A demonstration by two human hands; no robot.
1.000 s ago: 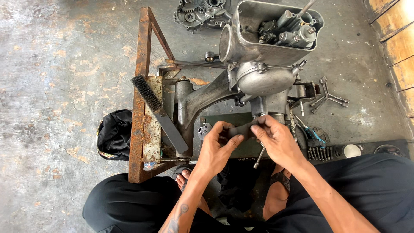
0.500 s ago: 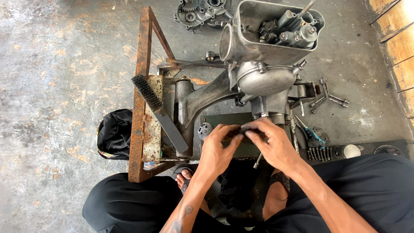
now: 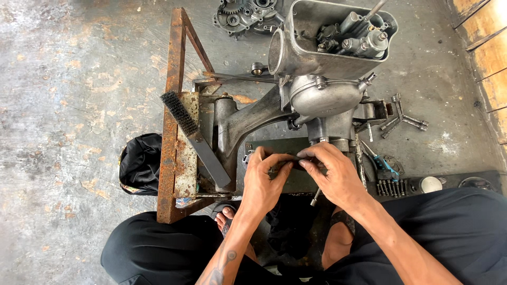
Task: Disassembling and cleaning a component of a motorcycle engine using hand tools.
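Pinching a small dark part (image 3: 292,163) between them, the left hand (image 3: 264,182) and the right hand (image 3: 334,177) meet fingertip to fingertip just below the grey metal engine casing (image 3: 317,100). Both hands are closed on that part, thumbs under and fingers over it; the part itself is mostly covered, so its shape cannot be told. A thin metal rod (image 3: 316,198) sticks out downward under the right palm; whether the hand grips it cannot be told.

Just beyond the fingers lies a flat dark green plate (image 3: 274,146), and the casing's lower neck stands right above the right hand's knuckles. To the left of the left hand, a wire brush (image 3: 193,134) with black bristles rests tilted on a rusty steel frame (image 3: 171,126). Further left, a black cloth bundle (image 3: 140,163) sits on the concrete floor (image 3: 63,105).

To the right of the right hand are a blue-handled tool (image 3: 384,164), a row of small bits (image 3: 388,187) and, further out, a cross-shaped socket wrench (image 3: 400,117). Far above both hands, past the casing, lies a round gear cover (image 3: 245,16).
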